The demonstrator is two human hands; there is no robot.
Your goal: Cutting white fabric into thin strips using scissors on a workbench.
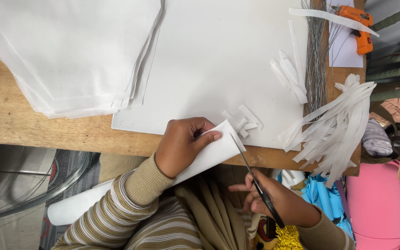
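Currently, the left hand (181, 146) is closed on a folded white sheet (209, 155), fingers on top and thumb beneath, pinning it at the near edge of the worktop (19, 125). The right hand (281, 201) grips a pair of scissors (255, 183), fingers through the handles, blades pointing away from the body with the tip at the sheet's right edge. The blades appear nearly closed.

Progress, as a judgement: cutting is well advanced. A bundle of long white strips (336, 134) lies to the right of the right hand, draped over the worktop edge, and short offcuts (244, 122) lie just beyond the left hand's fingertips. The sheet in hand appears mostly uncut, and a stack of white sheets (70, 55) lies well beyond and to the left of the left hand.

The folded sheet sits between both hands, under the left and touching the scissor tip.
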